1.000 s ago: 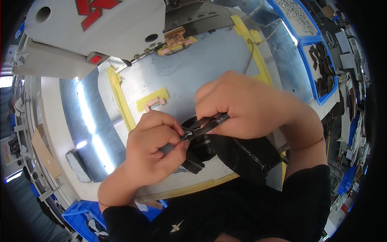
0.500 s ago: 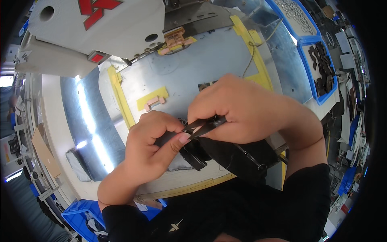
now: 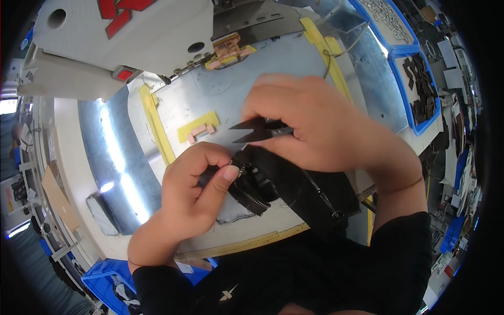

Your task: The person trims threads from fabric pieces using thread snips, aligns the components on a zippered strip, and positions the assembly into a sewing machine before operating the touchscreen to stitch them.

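Note:
My left hand (image 3: 197, 186) pinches the edge of a black fabric piece (image 3: 294, 191) beside its metal-toothed zipper (image 3: 251, 198). The fabric hangs over the front edge of the work surface toward my lap, and a second zipper with a pull (image 3: 336, 213) runs along its right part. Dark thread snips (image 3: 257, 131) sit in my right hand (image 3: 320, 126), closed around their handle. Their two pointed blades stand apart, pointing left, a little above the fabric and clear of my left fingers. My left fingertips partly hide the gripped edge.
A large white sewing machine (image 3: 126, 47) fills the upper left. Pink blocks on a yellow pad (image 3: 199, 128) lie on the metal plate, which has yellow tape (image 3: 151, 118) along its sides. Blue trays (image 3: 415, 89) stand at the right; a blue bin (image 3: 107, 283) sits low at the left.
My right hand has moved up with the snips, away from my left fingertips, and the blades now show spread. My left hand keeps its pinch on the fabric.

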Available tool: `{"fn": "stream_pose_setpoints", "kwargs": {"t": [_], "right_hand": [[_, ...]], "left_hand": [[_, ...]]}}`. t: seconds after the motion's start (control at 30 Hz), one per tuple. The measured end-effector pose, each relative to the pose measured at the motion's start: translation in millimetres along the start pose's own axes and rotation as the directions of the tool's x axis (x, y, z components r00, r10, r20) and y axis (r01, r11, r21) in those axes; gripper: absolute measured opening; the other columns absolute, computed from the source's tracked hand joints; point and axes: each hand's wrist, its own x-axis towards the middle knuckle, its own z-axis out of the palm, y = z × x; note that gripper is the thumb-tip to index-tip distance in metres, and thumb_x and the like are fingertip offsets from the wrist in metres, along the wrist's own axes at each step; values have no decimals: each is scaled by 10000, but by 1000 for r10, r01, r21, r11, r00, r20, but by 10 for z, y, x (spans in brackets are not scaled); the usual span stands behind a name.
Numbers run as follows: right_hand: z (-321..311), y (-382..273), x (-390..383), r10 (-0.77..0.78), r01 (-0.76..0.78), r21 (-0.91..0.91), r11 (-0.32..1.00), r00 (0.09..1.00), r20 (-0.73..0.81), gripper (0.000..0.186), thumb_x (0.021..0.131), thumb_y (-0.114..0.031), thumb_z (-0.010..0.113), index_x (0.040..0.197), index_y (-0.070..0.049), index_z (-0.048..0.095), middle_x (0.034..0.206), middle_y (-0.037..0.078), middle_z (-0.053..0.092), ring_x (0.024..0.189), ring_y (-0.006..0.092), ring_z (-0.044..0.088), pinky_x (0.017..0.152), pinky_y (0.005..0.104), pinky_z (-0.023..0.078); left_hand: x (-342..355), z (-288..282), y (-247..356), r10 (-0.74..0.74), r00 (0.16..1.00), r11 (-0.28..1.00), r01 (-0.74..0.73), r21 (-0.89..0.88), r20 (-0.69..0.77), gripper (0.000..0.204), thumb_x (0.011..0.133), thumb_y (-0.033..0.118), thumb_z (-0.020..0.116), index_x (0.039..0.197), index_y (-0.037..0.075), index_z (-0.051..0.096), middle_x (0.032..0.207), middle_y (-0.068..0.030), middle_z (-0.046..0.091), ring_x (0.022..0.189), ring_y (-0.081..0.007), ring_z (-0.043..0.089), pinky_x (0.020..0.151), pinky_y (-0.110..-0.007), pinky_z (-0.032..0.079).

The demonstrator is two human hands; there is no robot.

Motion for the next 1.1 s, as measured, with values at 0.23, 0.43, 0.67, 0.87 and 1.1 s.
{"fn": "stream_pose_setpoints", "kwargs": {"t": [0.23, 0.43, 0.67, 0.87, 1.1], "right_hand": [[41, -421, -191, 171, -268, 579, 770, 961, 217, 260, 1030, -162, 615, 1216, 18, 593, 928, 58, 627, 741, 95, 544, 678, 272, 465], [110, -469, -134, 233, -390, 588, 709, 916, 327, 257, 1040, -197, 594, 930, 23, 521, 702, 174, 611, 624, 363, 601, 574, 445, 435], [251, -411, -157, 142, -289, 624, 726, 951, 275, 266, 1049, -185, 557, 890, 21, 503, 644, 197, 572, 605, 414, 577, 569, 470, 419], [301, -367, -175, 127, -240, 586, 774, 965, 227, 199, 1049, -166, 554, 954, 7, 532, 688, 182, 585, 634, 393, 600, 579, 446, 443], [314, -356, -183, 133, -247, 562, 790, 962, 237, 165, 1050, -161, 562, 1018, 0, 571, 730, 161, 613, 656, 357, 637, 581, 403, 473]], "left_hand": [[26, -5, -33, 262, 940, 954, -218, 208, -217, 131, 909, -38, 714, 994, -6, 619, 956, -126, 658, 809, -230, 616, 742, -295, 489], [9, -49, -10, 611, 785, 664, -436, 607, -105, 247, 797, -88, 736, 1003, -18, 618, 982, -163, 667, 844, -310, 652, 754, -387, 499], [15, -34, -61, 713, 699, 559, -527, 641, -47, 277, 756, -88, 756, 988, -22, 621, 999, -177, 674, 871, -321, 678, 746, -425, 504], [10, -26, -63, 718, 695, 562, -540, 626, -46, 281, 750, -89, 762, 982, -16, 622, 1007, -171, 678, 874, -323, 685, 743, -429, 507], [0, -28, -60, 709, 705, 566, -543, 620, -30, 280, 759, -82, 767, 986, -11, 619, 1019, -167, 678, 875, -322, 687, 735, -425, 503]]}}
